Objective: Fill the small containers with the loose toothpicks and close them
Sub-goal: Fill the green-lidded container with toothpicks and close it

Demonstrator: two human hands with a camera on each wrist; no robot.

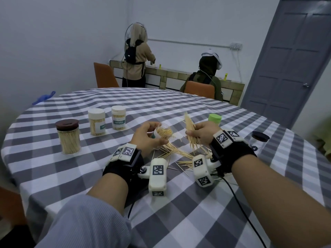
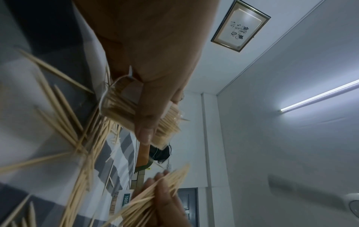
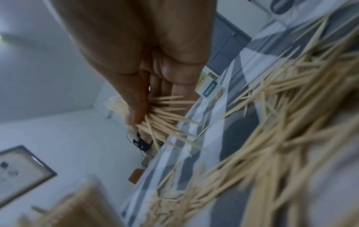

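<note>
My left hand [image 1: 149, 136] grips a small clear container [image 1: 162, 134] tilted toward the right, lidless and packed with toothpicks; the left wrist view shows the same container [image 2: 124, 107] under my thumb. My right hand [image 1: 200, 132] pinches a bundle of toothpicks [image 1: 190, 130], their ends fanning above and below the fingers, a little right of the container's mouth. In the right wrist view the bundle [image 3: 155, 118] sticks out past the fingers. A loose pile of toothpicks [image 1: 176, 154] lies on the checked tablecloth [image 1: 71, 176] below both hands.
A brown-lidded jar [image 1: 69, 136] and two white-lidded containers [image 1: 96, 121] [image 1: 118, 118], all full, stand at left. A green-lidded container [image 1: 215, 119] sits behind my right hand, a dark-lidded jar [image 1: 259, 140] at right. Two people work at a far counter beside orange chairs.
</note>
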